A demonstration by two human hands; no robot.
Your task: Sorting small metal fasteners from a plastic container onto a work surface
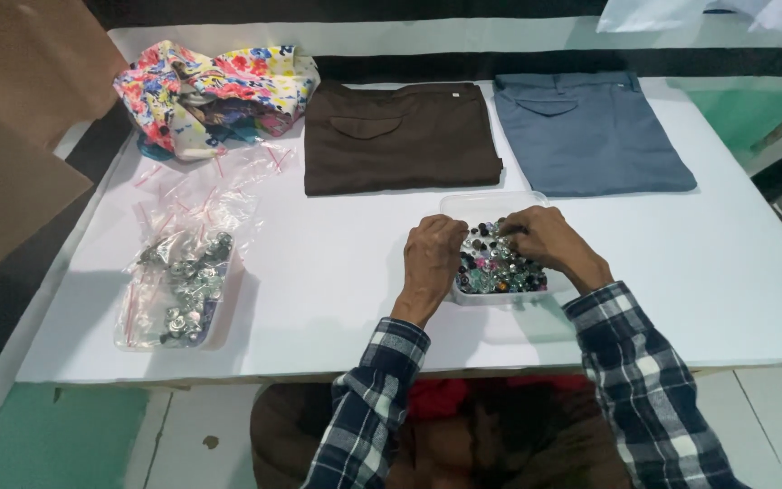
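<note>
Clear plastic box [491, 204] of mixed buttons under my hands, mid-desk. Clear zip bags [194, 204], red-striped, plus second button tray [176, 303], far left.

Both sleeves [368, 407] are a navy-and-white plaid, and the left hand [432, 258] and right hand [545, 237] meet over a clear plastic tub [491, 204] of mixed buttons [498, 267] in black, silver, green and pink (one orange-brown one among them). Beyond the hands lie folded dark brown trousers [400, 136] and folded slate-blue trousers [590, 131] on a white tabletop [319, 272]. Far to the left of the hands are a floral cloth [214, 91] in pink, yellow, blue and white, and clear zip bags [196, 204] with red strips above a clear tray [178, 290] of silvery-grey buttons.
</note>
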